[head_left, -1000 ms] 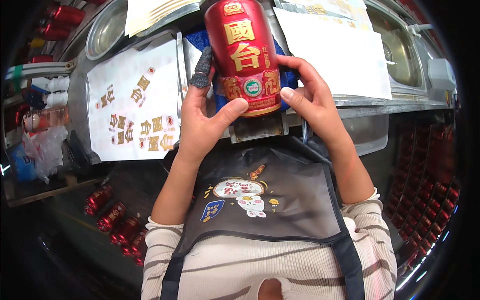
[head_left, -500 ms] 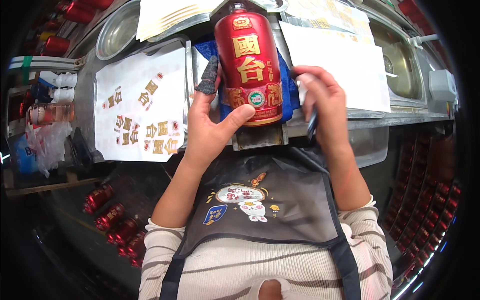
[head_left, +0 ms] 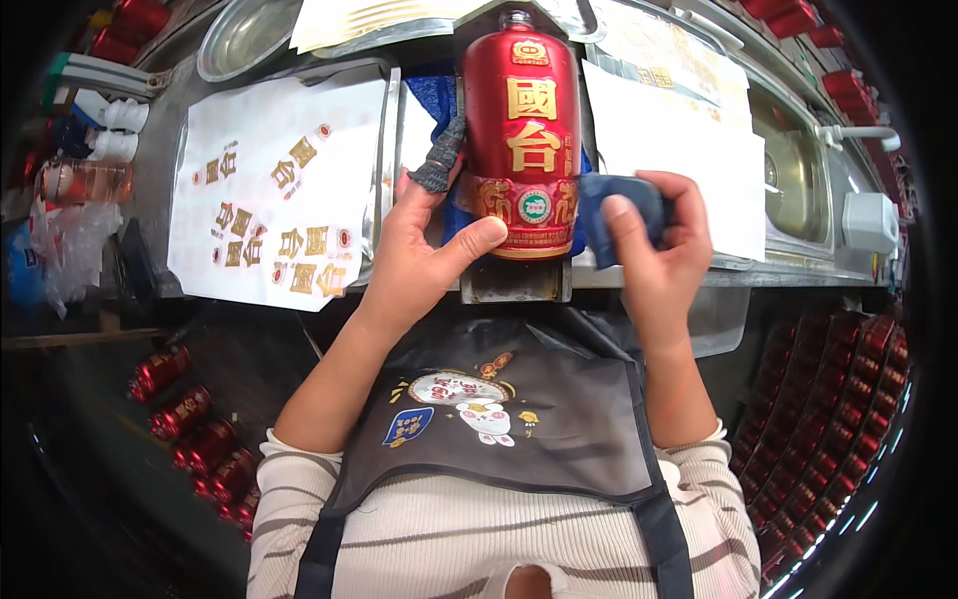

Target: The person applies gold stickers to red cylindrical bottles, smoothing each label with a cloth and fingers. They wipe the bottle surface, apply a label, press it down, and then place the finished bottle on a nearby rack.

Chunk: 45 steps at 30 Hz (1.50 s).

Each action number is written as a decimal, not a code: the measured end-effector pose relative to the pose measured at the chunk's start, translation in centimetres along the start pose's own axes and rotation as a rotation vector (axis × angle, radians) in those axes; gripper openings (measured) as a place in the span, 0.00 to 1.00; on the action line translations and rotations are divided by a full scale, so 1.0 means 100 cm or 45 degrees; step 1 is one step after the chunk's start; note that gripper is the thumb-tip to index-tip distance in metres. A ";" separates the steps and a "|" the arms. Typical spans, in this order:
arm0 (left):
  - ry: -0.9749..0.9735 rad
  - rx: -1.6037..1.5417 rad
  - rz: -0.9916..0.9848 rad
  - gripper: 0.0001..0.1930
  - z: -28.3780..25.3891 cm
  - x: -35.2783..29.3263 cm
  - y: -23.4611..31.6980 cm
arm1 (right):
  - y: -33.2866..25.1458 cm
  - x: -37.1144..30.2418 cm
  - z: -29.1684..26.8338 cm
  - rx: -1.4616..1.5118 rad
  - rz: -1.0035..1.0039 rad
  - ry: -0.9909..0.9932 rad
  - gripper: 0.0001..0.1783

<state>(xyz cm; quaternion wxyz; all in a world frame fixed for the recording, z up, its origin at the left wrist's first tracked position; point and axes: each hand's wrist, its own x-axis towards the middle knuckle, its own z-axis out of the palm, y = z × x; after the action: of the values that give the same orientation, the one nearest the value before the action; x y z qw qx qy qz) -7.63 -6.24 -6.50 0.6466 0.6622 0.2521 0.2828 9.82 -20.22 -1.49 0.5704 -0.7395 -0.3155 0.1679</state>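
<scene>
A glossy red bottle (head_left: pixel 522 110) with gold characters and a green round emblem lies face up in a metal cradle, its neck pointing away from me. My left hand (head_left: pixel 424 235) grips its lower left side, thumb on the front near the base. Dark grey wrapping (head_left: pixel 439 155) covers one of its fingers. My right hand (head_left: pixel 664 225) holds a flat, dark blue pad (head_left: pixel 627 215), slightly blurred, close to the bottle's lower right edge. From this angle I cannot tell whether the pad touches the bottle. Blue cloth (head_left: pixel 432 97) shows beneath the bottle.
To the left, a white sheet (head_left: pixel 289 130) carrying several gold character decals lies on a metal tray. White paper (head_left: pixel 669 150) covers the right side, beside a sink (head_left: pixel 793 165). A metal bowl (head_left: pixel 244 45) stands at the far left. Several red bottles (head_left: pixel 205 444) stand below the counter.
The blue pad, seen edge-on before, now turns its flat face up and is nearer the bottle. My left hand keeps its hold. The whole view has shifted slightly.
</scene>
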 end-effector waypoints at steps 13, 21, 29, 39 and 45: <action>0.302 -0.185 -0.078 0.23 0.037 0.021 0.033 | 0.007 -0.012 0.009 0.229 -0.071 -0.056 0.15; 0.208 -0.157 -0.181 0.27 0.029 0.020 0.029 | 0.023 0.000 0.011 0.220 0.101 0.050 0.17; 0.068 1.161 0.456 0.28 0.018 -0.036 0.020 | 0.010 -0.018 0.008 -0.304 -0.762 -0.130 0.19; 0.166 0.954 0.311 0.23 0.010 -0.054 0.006 | -0.021 -0.010 0.017 -0.529 -1.193 -0.375 0.27; -0.031 0.993 0.351 0.49 -0.003 -0.029 0.015 | -0.017 -0.001 0.011 -0.483 -1.141 -0.211 0.24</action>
<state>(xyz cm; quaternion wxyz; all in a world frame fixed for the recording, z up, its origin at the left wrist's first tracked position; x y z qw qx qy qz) -9.99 -8.13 -5.10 0.3061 0.8885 0.2416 0.2420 8.65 -19.23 -0.18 0.4148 -0.6061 -0.6718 -0.0962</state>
